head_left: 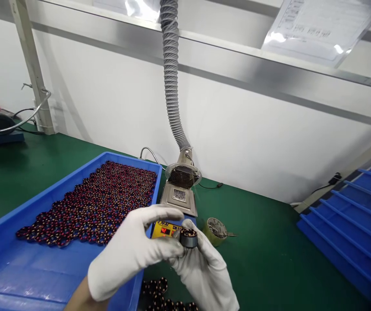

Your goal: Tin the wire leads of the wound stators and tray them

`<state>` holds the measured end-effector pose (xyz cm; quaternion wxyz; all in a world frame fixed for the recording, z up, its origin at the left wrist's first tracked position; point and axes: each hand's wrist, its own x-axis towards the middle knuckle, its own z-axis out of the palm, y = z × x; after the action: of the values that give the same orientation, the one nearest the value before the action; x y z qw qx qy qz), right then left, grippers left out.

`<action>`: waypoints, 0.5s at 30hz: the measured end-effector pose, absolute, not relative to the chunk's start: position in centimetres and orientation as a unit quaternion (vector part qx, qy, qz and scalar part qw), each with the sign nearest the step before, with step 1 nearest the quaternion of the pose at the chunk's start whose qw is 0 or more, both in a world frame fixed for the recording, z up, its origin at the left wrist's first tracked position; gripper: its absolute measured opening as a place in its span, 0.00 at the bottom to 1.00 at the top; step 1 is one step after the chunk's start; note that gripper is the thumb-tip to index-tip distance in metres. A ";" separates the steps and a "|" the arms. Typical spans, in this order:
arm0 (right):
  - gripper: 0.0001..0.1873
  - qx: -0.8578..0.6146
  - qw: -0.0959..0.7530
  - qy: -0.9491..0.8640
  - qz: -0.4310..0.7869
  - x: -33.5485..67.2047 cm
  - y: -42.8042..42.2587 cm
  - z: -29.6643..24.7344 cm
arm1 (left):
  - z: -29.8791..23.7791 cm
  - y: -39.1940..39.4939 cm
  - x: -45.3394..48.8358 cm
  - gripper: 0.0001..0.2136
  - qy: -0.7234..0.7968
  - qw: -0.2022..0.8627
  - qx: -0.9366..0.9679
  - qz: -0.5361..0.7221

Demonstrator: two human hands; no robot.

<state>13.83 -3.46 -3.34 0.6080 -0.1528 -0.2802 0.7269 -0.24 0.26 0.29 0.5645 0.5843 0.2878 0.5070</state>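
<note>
My right hand point(201, 263), in a white glove, is closed on a small dark ring-shaped part point(189, 238) with copper windings visible inside, held up near its fingertips. My left hand point(133, 246), also in a white glove, is beside it with thumb and forefinger apart. The left thumb tip reaches to the ring's left side; whether it touches cannot be made out. Just behind the hands stands a small bench device with a yellow panel point(158, 230), red digits and a metal top plate point(179, 196).
A blue tray point(20, 272) at left holds many similar rings point(108, 203). More rings point(169, 302) lie on the green table point(263, 268). A round tin point(216, 231) stands right of the device. A grey hose point(171, 73) hangs above. Blue trays point(353, 220) are at right.
</note>
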 end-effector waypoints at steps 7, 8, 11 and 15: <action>0.09 -0.189 0.619 -0.291 0.704 14.0 -3.5 -3.3 | -0.1 -0.8 0.4 0.05 0.241 0.553 0.491 0.628; 0.10 -0.198 0.619 -0.292 0.702 14.1 -3.5 -3.4 | 0.0 -0.6 0.1 0.06 0.254 0.543 0.490 0.634; 0.11 -0.228 0.634 -0.296 0.678 14.4 -3.3 -3.9 | 0.4 0.0 -0.6 0.12 0.306 0.521 0.588 0.538; 0.13 -0.270 0.669 -0.313 0.618 14.2 -3.5 -4.3 | 0.9 0.3 -0.1 0.09 0.262 0.537 0.656 0.460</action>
<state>14.23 -3.48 -4.28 0.6690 -0.2703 -0.3126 0.6178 -0.07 0.26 0.89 0.5369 0.6565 0.2623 0.4604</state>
